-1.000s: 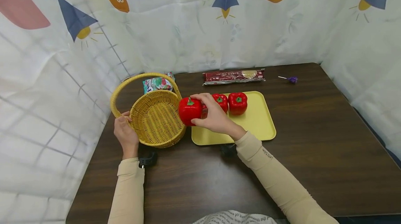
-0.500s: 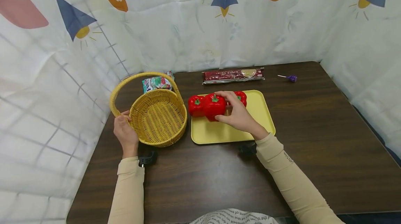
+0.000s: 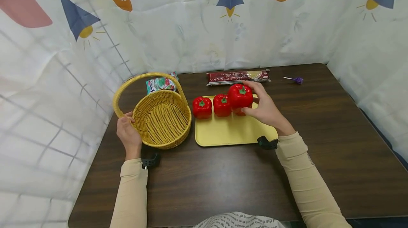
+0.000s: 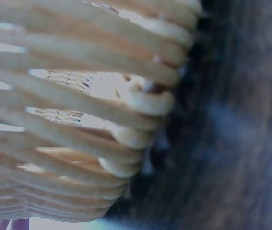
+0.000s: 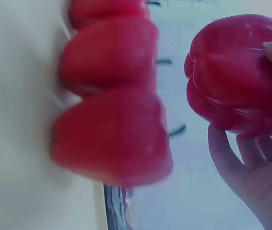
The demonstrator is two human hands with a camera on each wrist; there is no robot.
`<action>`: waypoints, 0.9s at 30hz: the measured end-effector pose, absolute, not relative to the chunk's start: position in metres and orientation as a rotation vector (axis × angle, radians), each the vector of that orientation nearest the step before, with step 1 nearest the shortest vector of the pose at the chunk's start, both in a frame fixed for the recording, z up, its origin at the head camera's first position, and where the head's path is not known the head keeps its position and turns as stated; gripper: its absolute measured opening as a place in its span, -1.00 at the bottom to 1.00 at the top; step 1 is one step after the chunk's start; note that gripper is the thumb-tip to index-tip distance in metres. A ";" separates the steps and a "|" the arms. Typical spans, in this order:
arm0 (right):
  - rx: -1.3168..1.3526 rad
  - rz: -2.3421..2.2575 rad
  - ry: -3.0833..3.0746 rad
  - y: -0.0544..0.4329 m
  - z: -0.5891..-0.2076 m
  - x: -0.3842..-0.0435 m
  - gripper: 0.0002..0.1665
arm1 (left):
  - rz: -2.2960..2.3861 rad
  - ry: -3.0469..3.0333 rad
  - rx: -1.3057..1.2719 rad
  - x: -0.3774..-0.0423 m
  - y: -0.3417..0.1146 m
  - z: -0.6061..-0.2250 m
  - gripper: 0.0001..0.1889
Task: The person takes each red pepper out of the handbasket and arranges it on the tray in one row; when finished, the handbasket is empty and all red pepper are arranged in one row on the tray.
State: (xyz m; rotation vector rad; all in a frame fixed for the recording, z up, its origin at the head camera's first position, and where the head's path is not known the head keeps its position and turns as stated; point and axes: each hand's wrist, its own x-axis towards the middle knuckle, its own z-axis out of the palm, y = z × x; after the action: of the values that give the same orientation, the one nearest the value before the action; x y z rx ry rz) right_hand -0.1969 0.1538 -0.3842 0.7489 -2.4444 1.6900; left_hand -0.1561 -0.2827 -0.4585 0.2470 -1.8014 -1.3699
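My right hand (image 3: pixel 266 109) grips a red bell pepper (image 3: pixel 239 95) with a green stem, held above the right part of a yellow tray (image 3: pixel 236 132). Three more red bell peppers stand in a row on that tray, seen close in the right wrist view; the nearest there is one bell pepper (image 5: pixel 114 139). From the head, the held one mostly covers the row's right end. At the left, my left hand (image 3: pixel 129 137) holds a yellow wicker basket (image 3: pixel 169 146) where its arched handle meets the rim. Nothing lies inside the basket. Its weave (image 4: pixel 73 100) fills the left wrist view.
Behind the tray lies a dark red spaghetti packet (image 3: pixel 237 77). A colourful snack bag (image 3: pixel 160 84) sits behind the basket, partly covered by it. Toward the back right is a purple lollipop (image 3: pixel 298 80). Printed curtains (image 3: pixel 191 44) enclose the dark wooden table (image 3: pixel 204 185).
With the bell pepper in its grip, my right hand has moved rightward from beside the basket, passing over the row to its right end. My left hand and the basket stay put.
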 end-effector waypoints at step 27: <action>0.347 1.671 -2.651 0.241 -0.401 -0.215 0.01 | -1.383 -1.796 0.242 -0.155 -0.284 -0.460 -0.06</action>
State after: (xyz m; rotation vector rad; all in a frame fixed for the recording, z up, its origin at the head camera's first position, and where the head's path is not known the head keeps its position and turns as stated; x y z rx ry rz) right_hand -0.2153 0.2408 -0.4005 0.3467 -2.6507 1.6709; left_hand -0.1554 -0.2838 -0.4597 0.2417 -1.7962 -1.3835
